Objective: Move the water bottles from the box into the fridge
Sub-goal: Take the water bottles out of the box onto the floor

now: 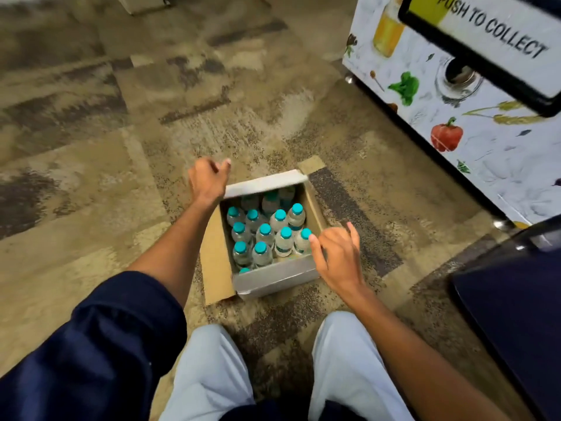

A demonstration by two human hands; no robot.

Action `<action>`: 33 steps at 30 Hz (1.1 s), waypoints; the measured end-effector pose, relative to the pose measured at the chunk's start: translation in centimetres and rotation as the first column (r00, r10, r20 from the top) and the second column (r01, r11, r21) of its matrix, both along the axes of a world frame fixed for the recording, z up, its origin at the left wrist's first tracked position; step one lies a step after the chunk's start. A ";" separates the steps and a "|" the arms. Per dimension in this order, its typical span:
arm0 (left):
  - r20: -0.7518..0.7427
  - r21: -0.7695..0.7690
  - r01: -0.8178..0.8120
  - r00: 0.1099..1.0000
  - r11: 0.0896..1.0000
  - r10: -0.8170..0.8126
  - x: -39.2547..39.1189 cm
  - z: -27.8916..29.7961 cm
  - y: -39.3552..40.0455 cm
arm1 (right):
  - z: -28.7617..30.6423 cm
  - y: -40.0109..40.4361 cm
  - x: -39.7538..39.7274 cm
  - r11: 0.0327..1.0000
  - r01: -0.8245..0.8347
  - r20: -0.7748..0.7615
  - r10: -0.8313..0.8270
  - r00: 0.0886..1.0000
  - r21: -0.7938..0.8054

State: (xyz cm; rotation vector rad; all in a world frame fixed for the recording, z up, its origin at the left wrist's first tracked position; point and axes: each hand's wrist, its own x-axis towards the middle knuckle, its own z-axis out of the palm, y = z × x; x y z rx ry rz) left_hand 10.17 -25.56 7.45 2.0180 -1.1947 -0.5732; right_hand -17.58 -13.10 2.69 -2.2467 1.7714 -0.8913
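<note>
Carpeted floor (121,123) carries the cardboard box (273,279); slick, full water bottles (264,235) are best gripped below caps. Left hand (206,177) loosely curled at ten o'clock, right hand (337,253) relaxed at three; nothing is held.

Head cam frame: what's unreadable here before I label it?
- Far bottles in the box: head view, shadowed under the far flap; count unclear.
- Left hand: fingers curl away, so contact with the flap is uncertain.
- Fridge: head view, not identifiable; the printed cabinet is cut by the right edge.
- Bottle labels: too small.
</note>
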 end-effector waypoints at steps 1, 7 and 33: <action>0.023 0.042 0.112 0.993 0.993 -0.113 -0.4 0.0 0.7 | 0.1 1.1 -0.5 1.000 -0.006 -0.017 0.005 1.000 -0.014; 0.176 0.286 0.301 0.917 0.910 -0.359 -0.7 -2.1 4.2 | -2.3 6.3 -2.9 0.934 -0.125 -0.227 0.209 0.951 0.336; 0.383 0.230 0.325 0.836 0.917 -0.392 0.1 -8.5 8.3 | -1.7 -12.5 4.8 0.924 -0.141 -0.047 0.168 0.985 0.355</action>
